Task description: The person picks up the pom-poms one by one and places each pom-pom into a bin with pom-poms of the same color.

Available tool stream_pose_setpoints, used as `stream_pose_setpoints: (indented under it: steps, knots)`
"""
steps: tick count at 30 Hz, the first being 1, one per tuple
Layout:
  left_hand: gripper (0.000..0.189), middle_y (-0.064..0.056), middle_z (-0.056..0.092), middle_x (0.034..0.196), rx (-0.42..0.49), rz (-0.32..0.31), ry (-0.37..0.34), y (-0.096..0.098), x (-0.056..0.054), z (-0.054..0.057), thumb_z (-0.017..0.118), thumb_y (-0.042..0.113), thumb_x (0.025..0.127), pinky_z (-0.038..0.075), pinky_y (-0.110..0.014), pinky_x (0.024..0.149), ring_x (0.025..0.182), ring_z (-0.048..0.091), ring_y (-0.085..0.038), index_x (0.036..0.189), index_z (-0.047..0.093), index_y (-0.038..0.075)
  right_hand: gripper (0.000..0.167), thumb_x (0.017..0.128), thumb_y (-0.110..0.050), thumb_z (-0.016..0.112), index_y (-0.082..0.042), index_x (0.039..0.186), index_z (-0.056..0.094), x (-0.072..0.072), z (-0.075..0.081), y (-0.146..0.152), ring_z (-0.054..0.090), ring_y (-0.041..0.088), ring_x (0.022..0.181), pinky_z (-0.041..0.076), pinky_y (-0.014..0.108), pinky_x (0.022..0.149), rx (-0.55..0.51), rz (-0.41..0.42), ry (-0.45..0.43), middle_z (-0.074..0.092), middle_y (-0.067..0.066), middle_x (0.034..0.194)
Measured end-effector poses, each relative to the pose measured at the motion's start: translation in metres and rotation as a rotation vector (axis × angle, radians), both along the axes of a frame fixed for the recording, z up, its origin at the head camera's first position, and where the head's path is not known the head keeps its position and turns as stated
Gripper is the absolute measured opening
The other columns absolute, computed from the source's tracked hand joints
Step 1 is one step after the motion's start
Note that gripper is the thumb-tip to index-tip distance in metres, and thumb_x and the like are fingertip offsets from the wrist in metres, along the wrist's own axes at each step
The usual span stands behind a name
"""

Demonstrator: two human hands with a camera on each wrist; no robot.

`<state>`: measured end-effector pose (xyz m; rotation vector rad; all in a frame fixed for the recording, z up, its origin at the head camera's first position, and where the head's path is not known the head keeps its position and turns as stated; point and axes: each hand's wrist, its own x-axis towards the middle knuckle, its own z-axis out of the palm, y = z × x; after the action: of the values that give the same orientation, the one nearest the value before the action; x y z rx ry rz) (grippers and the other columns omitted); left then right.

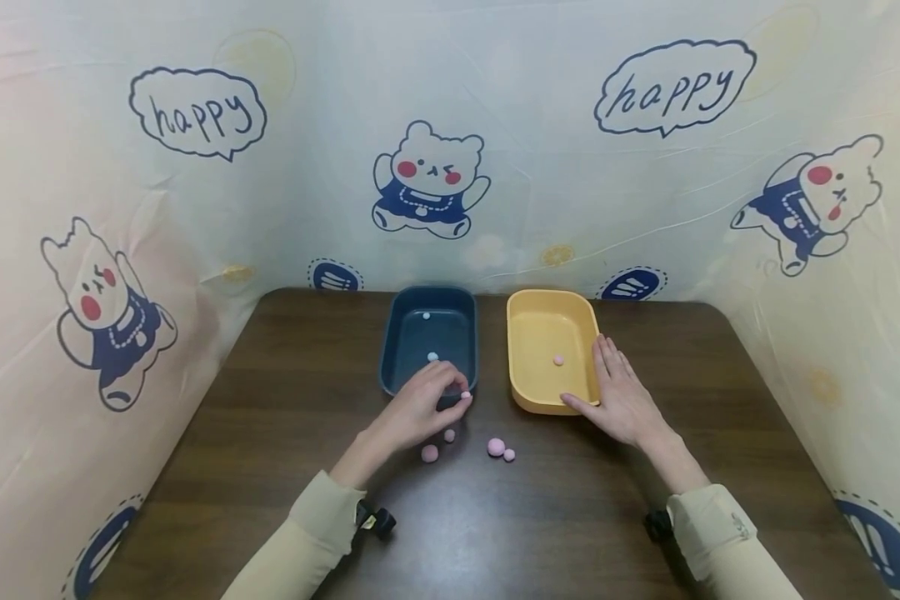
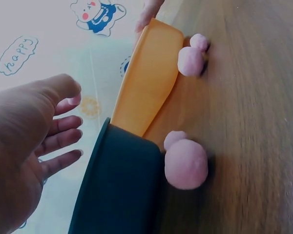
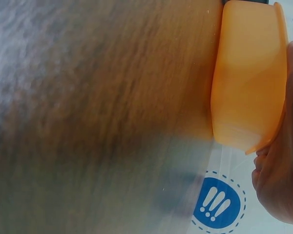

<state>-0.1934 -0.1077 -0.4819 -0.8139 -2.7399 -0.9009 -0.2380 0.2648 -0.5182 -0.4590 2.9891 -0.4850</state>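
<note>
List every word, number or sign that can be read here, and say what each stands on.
"happy", twice: speech bubbles on the patterned backdrop.
"!!!": blue round badges on the same backdrop.
Small mark on the right sleeve: too small to read.
Dark blue tray and yellow tray: no lettering shows.

Blue tray (image 1: 405, 342), yellow tray (image 1: 547, 407), pink balls (image 1: 497, 447) on table (image 1: 547, 517)

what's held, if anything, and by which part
The left hand pinches what seems a small pink ball by its sides; the right hand only rests against the yellow rectangular tray.
</note>
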Motion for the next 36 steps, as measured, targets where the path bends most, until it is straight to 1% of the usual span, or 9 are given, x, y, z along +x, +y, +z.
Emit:
stream_pose_setpoints:
  steps: [4,8,16,20,24,30,33,36]
  knots:
    - [0.013,0.000,0.073,0.109,0.026,-0.014,0.030,0.009,-0.008,-0.002,0.081,0.019,0.101,0.063,-0.039,0.098,0.109,0.071,-0.017,0.110,0.073,0.013,0.122,0.102,-0.078,0.055,0.003,0.174,0.000,0.000,-0.001,0.001,0.005,0.046,0.173,0.015,0.065,0.139,0.002,0.004,0.013,0.001,0.027,0.184]
    - [0.011,0.001,0.074,0.109,0.011,-0.032,0.051,0.021,-0.016,-0.004,0.078,0.020,0.103,0.062,-0.036,0.096,0.108,0.070,-0.016,0.109,0.075,0.012,0.122,0.102,-0.078,0.054,0.004,0.174,-0.001,0.000,-0.002,0.002,0.004,0.045,0.173,0.015,0.065,0.139,0.005,0.008,0.013,0.000,0.027,0.184]
    - [0.012,0.001,0.074,0.111,-0.020,-0.049,0.041,0.048,-0.028,0.002,0.075,0.023,0.106,0.061,-0.035,0.098,0.109,0.067,-0.015,0.112,0.078,0.013,0.122,0.102,-0.079,0.053,0.003,0.174,-0.001,0.001,-0.003,0.001,0.004,0.046,0.173,0.015,0.066,0.139,0.009,0.002,0.006,-0.002,0.026,0.185]
    - [0.012,0.002,0.074,0.113,-0.042,-0.053,0.030,0.058,-0.034,0.002,0.075,0.023,0.106,0.061,-0.033,0.098,0.108,0.065,-0.015,0.113,0.078,0.014,0.122,0.102,-0.079,0.053,0.003,0.174,-0.001,0.001,-0.003,0.000,0.005,0.047,0.173,0.015,0.066,0.139,0.011,0.002,0.011,-0.001,0.026,0.185]
    - [0.014,0.001,0.073,0.116,-0.049,-0.061,0.026,0.067,-0.040,0.000,0.077,0.024,0.105,0.060,-0.032,0.096,0.107,0.063,-0.014,0.114,0.078,0.014,0.122,0.102,-0.078,0.053,0.003,0.174,-0.001,0.001,-0.002,-0.001,0.006,0.047,0.172,0.016,0.066,0.139,0.013,0.005,0.015,0.000,0.027,0.184]
    - [0.013,-0.002,0.072,0.117,-0.056,-0.078,0.089,0.078,-0.047,-0.006,0.077,0.025,0.105,0.059,-0.033,0.092,0.107,0.062,-0.017,0.110,0.079,0.014,0.121,0.102,-0.078,0.053,0.004,0.174,0.000,0.001,-0.001,-0.001,0.005,0.047,0.173,0.016,0.066,0.139,0.015,0.009,0.014,0.001,0.028,0.184]
    - [0.014,-0.003,0.071,0.118,-0.055,-0.071,0.101,0.083,-0.050,-0.008,0.077,0.027,0.105,0.058,-0.032,0.090,0.107,0.062,-0.017,0.111,0.080,0.014,0.121,0.103,-0.078,0.053,0.005,0.174,0.001,0.001,-0.001,-0.001,0.005,0.047,0.173,0.016,0.065,0.139,0.013,0.010,0.016,0.001,0.028,0.184]
    - [0.015,-0.003,0.072,0.121,-0.046,-0.054,0.090,0.086,-0.052,-0.008,0.077,0.028,0.105,0.058,-0.032,0.090,0.108,0.062,-0.017,0.112,0.081,0.015,0.121,0.103,-0.078,0.053,0.004,0.174,0.000,0.002,-0.001,-0.002,0.005,0.047,0.173,0.015,0.066,0.139,0.010,0.009,0.015,0.001,0.027,0.184]
